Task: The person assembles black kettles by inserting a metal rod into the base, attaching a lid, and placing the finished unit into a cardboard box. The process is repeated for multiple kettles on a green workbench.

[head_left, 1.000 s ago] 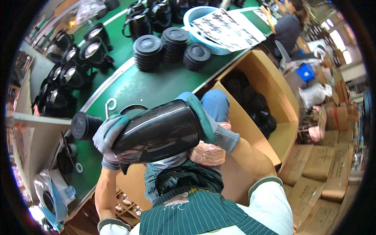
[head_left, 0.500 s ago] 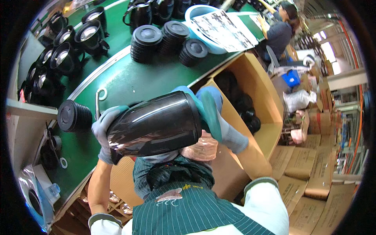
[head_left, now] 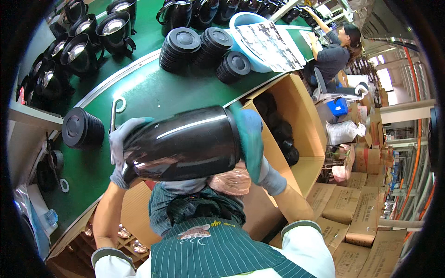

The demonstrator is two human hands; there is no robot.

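Note:
A glossy black jug body (head_left: 185, 144) lies sideways across my lap, its narrower end to the left. My left hand (head_left: 121, 150), in a grey glove with green on the palm, grips that narrower end. At the wider end, my right hand (head_left: 254, 143), gloved alike, is pressed against the rim with its fingers slightly blurred; the inside of the jug is hidden. A bent metal rod (head_left: 113, 116) and a white ring (head_left: 121, 104) rest on the green table just beyond my left hand. To their left is a stack of black round lids (head_left: 83, 129).
More lid stacks (head_left: 181, 48) stand on the green table (head_left: 143, 92), near a light blue basin (head_left: 248, 23) with a patterned sheet over it. Black jugs (head_left: 79, 58) crowd the far left. An open carton (head_left: 303, 134) holds black parts at right. A co-worker (head_left: 331, 55) sits beyond.
The view has shifted a little. My right hand has moved slightly down and round the jug's wider end, while my left hand keeps its hold on the narrower end.

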